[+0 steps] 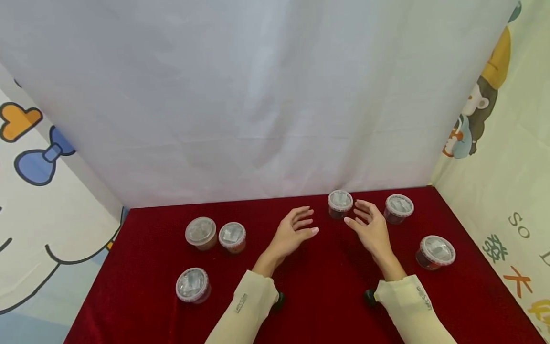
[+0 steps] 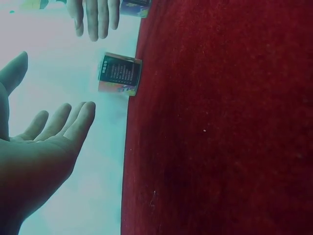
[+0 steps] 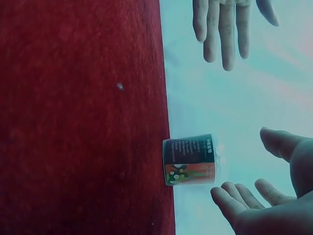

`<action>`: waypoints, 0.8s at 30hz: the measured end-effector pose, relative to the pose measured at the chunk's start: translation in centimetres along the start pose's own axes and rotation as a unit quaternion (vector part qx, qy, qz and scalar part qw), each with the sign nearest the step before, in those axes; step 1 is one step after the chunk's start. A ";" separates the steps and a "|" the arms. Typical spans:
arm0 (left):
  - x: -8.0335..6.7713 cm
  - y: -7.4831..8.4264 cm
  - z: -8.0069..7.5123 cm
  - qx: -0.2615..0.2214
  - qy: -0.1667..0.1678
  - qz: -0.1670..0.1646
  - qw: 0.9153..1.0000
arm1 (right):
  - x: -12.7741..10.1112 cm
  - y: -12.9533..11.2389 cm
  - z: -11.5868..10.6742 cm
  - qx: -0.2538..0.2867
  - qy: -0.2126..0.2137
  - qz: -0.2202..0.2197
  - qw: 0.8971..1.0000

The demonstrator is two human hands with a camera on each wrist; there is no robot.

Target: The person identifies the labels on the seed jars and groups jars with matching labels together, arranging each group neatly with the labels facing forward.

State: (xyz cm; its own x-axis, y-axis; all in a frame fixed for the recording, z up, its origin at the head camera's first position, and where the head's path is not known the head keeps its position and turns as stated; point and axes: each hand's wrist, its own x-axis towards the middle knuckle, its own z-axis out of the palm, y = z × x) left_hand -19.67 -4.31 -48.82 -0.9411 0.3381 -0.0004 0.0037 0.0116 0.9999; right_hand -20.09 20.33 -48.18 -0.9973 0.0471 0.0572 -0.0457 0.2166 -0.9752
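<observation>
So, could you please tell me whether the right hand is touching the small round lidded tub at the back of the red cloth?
Apart. The right wrist view shows a clear gap between the right hand and the tub.

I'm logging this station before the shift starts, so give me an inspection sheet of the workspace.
Surface: red cloth, no spills seen.
Job's things: lidded cup upright at the back edge, untouched.
Clutter: five more lidded cups; left pair close together, one at front left, two at right.
Grips: left hand and right hand open, holding nothing, flanking the cup.
Cables: nothing seen.
Surroundings: white backdrop, cartoon-printed side panels.
</observation>
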 end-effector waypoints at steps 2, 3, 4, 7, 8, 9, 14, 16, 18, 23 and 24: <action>0.4 -0.1 0.1 0.003 -0.001 -0.002 1.000 | 0.2 0.2 -0.1 -0.003 0.003 0.002 1.000; 0.5 -0.1 0.2 0.003 -0.001 -0.003 1.000 | 0.2 0.3 -0.2 -0.004 0.004 0.003 1.000; 0.6 -0.1 0.2 0.004 -0.001 -0.004 1.000 | 0.3 0.4 -0.3 -0.006 0.004 0.004 1.000; 1.0 -0.2 0.5 0.004 -0.001 -0.003 1.000 | 0.4 0.5 -0.4 -0.012 0.005 0.005 1.000; 1.1 -0.2 0.6 0.005 0.000 -0.003 1.000 | 0.4 0.6 -0.5 -0.012 0.005 0.005 1.000; 1.2 -0.2 0.6 0.004 0.001 -0.003 1.000 | 0.4 0.6 -0.5 -0.013 0.005 0.004 1.000; 1.8 -0.4 1.0 0.007 0.007 -0.003 1.000 | 0.7 0.8 -0.7 -0.021 0.009 0.001 1.000; 2.1 -0.4 1.2 0.009 0.008 -0.006 1.000 | 0.9 0.9 -0.8 -0.027 0.010 0.003 1.000; 2.3 -0.5 1.4 0.010 0.010 -0.010 1.000 | 0.9 0.9 -0.9 -0.032 0.011 0.006 0.999; 3.1 -0.7 1.8 0.020 0.010 -0.012 1.000 | 1.2 1.3 -1.0 -0.038 0.008 0.014 0.999; 3.2 -0.7 1.9 0.022 0.010 -0.013 1.000 | 1.3 1.4 -1.0 -0.039 0.008 0.016 0.999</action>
State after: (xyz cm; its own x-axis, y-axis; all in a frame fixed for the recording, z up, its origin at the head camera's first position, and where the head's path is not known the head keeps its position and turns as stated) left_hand -22.03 -1.45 -49.59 -0.9474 0.3191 -0.0253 -0.0062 0.0607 0.9981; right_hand -21.38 21.68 -49.25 -0.9971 0.0700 0.0310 -0.0094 0.2894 -0.9572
